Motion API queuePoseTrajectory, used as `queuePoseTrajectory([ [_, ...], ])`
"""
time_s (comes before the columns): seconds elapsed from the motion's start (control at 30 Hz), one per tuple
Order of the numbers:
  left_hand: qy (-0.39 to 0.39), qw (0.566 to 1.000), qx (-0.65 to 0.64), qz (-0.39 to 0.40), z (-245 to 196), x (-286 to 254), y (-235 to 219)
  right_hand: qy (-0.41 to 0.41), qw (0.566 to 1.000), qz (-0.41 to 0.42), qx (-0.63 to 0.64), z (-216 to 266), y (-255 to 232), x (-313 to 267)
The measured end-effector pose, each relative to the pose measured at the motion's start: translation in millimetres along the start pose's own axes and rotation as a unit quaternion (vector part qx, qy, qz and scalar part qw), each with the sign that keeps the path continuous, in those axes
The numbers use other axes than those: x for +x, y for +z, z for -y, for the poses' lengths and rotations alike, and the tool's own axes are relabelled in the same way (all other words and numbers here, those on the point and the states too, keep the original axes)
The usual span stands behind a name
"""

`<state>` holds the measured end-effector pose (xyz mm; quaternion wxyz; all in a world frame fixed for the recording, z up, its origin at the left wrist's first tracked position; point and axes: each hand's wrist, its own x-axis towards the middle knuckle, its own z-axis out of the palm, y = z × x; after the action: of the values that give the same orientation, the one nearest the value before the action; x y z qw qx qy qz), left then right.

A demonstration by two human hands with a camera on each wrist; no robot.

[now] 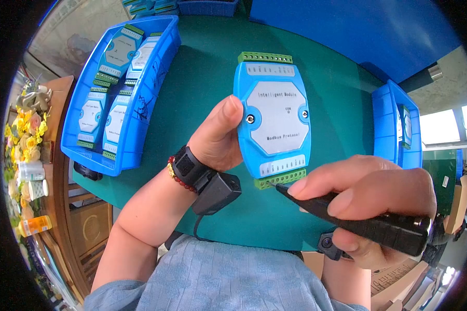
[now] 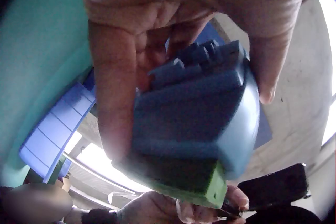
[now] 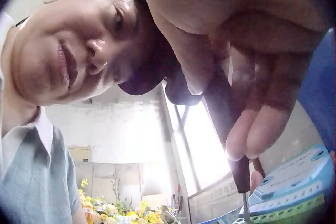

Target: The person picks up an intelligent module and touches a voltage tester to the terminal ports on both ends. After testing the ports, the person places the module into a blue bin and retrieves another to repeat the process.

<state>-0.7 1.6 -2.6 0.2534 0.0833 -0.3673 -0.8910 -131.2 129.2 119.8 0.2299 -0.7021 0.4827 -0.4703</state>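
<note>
My left hand [image 1: 216,136] holds a blue-and-white module [image 1: 275,122] labelled "Intelligent Module" upright over the table, thumb along its left edge. Green terminal blocks run along its top and bottom ends. From the side, the left wrist view shows the module's blue casing [image 2: 189,124] between thumb and fingers, with a green terminal block [image 2: 202,182] below. A black screwdriver [image 1: 368,223] is gripped in my right hand [image 1: 384,189]. Its thin tip meets the lower green terminal block [image 1: 290,177] near the left end; in the right wrist view the metal shaft [image 3: 245,205] reaches the terminal holes.
To the left on the green table [image 1: 202,62] stands a blue bin [image 1: 158,88] with several similar modules. Another blue bin [image 1: 385,122] holding modules is at the right. Blue trays [image 1: 207,7] lie at the far edge. Yellow flowers [image 1: 30,132] and cups stand on wooden furniture at far left.
</note>
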Motion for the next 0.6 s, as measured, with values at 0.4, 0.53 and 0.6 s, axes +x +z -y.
queuePoseTrajectory([
  [0.4,0.030,0.999,-0.005,0.031,-8,1,-1,-0.070,0.993,0.078,0.052,-8,-14,12],
  [0.53,0.060,0.998,0.011,0.008,-9,0,2,-0.090,0.989,0.115,-0.004,-1,-20,11],
  [0.6,0.069,0.998,0.015,-0.001,-9,0,2,-0.118,0.972,0.199,-0.029,-6,-34,9],
])
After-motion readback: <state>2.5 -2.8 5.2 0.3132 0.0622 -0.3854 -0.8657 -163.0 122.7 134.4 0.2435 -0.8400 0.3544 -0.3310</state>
